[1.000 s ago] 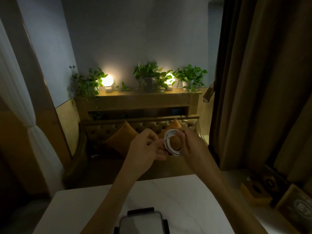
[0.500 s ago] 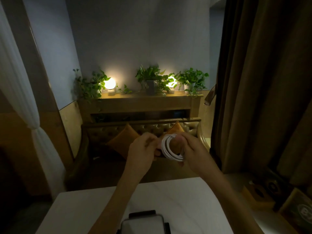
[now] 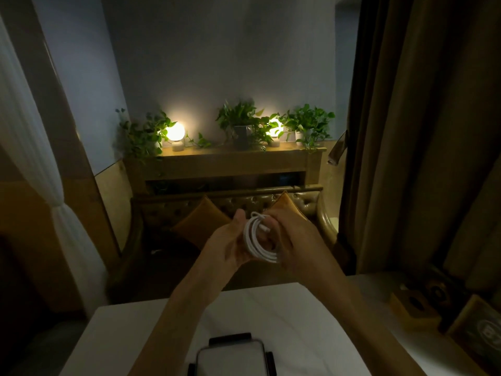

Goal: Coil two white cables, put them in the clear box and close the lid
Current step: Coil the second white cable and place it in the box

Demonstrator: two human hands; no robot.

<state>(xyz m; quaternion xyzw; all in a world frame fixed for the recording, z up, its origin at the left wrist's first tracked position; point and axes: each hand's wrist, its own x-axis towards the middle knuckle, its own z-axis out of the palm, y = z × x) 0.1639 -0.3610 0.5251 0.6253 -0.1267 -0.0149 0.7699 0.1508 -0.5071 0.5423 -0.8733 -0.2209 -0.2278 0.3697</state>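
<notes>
Both hands are raised above the far edge of the white table (image 3: pixel 298 316). Between them is a white cable (image 3: pixel 257 245) wound into a small coil of several loops, with a plug end showing near its top. My right hand (image 3: pixel 295 240) grips the coil from the right. My left hand (image 3: pixel 227 245) holds its left side, thumb up. The clear box (image 3: pixel 230 358) with black side latches stands at the near edge of the table, below my arms, lid on. A second cable is not in sight.
A brown curtain (image 3: pixel 423 131) hangs at the right and a white curtain (image 3: pixel 29 158) at the left. Beyond the table stands a tufted bench with orange cushions (image 3: pixel 200 218). Wooden items (image 3: pixel 414 305) lie on the ledge at the right.
The view has tilted slightly down. My left hand has shifted from pinching the cable end to cupping the coil's left side, and the plug end now lies on the coil.
</notes>
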